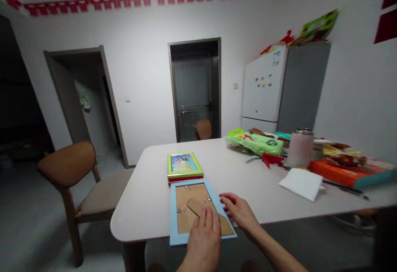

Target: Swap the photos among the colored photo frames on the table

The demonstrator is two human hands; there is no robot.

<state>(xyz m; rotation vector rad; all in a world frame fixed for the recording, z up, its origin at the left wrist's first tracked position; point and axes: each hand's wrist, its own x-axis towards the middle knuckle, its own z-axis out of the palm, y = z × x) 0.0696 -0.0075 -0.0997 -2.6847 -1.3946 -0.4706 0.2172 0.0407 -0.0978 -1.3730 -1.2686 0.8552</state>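
Observation:
A light-blue picture frame lies face down at the table's near edge, its brown backing board showing. Small metal clips sit around the board, and a brown stand flap lies on it. My left hand rests flat on the backing, fingers stretched forward and covering part of the flap. Beside the frame's right edge is my right hand, fingers loosely bent and apart, holding nothing I can see. Just beyond the blue frame, a yellow-green picture frame with a picture of a figure lies on a red frame.
On the right of the white table are a folded white tissue, a pink bottle, a green packet and an orange box. A wooden chair stands left; a fridge stands behind.

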